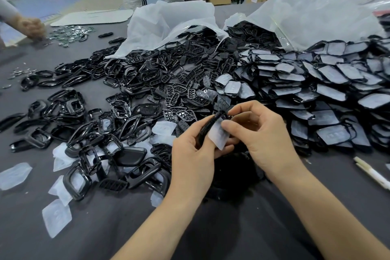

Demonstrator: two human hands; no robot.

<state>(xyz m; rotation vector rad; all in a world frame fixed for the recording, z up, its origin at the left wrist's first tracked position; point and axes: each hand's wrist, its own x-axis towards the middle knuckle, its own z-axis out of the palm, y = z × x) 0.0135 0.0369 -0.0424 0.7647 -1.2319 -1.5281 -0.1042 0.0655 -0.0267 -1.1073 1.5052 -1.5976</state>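
My left hand (192, 154) grips a black shell (207, 127) on edge, just in front of the stack of film-covered shells (329, 91) and raised off the surface (63, 245). It is tilted so the filmed face turns toward my right hand (261, 133). That hand pinches the translucent film (218, 136) between thumb and forefinger, I judge to peel it away. Both hands are closed on their thing; neither is free. Well left of the stack lie loose films (56, 217), flat and apart from the unpeeled stock, which probably keeps the two sorted. A heap of black frames (135, 74) spills from a plastic bag (168, 19) just left of the stack, within reach.
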